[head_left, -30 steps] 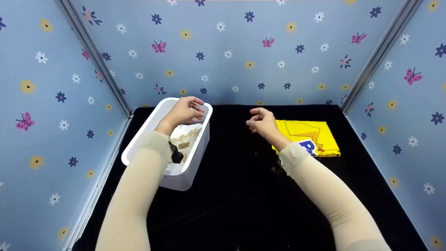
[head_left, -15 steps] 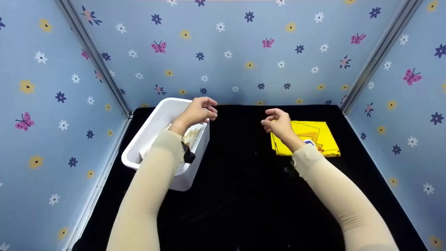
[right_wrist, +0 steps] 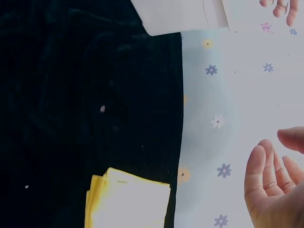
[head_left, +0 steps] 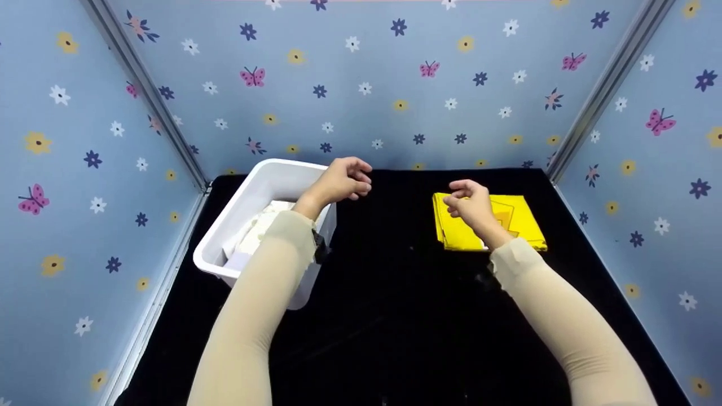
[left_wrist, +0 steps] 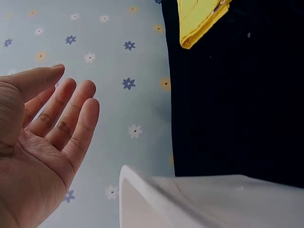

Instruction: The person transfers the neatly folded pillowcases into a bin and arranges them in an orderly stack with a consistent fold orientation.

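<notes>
My left hand (head_left: 343,181) hovers above the far right corner of a white plastic bin (head_left: 255,192), fingers loosely curled and holding nothing; the left wrist view shows its palm (left_wrist: 40,142) empty over the bin's rim (left_wrist: 190,190). White folded cloth (head_left: 256,231) lies inside the bin. My right hand (head_left: 471,206) hangs over a folded yellow cloth (head_left: 522,217) on the black table, fingers relaxed and empty, as the right wrist view (right_wrist: 275,183) also shows with the yellow cloth (right_wrist: 128,199) below.
The black tabletop (head_left: 395,293) is walled by blue panels with flowers and butterflies (head_left: 366,84) on three sides. Metal corner posts (head_left: 144,90) stand at the back left and right. Both forearms in beige sleeves reach in from the near edge.
Both hands have drifted to the right: the left from over the bin's middle to past its right rim, the right from the bare table onto the yellow cloth.
</notes>
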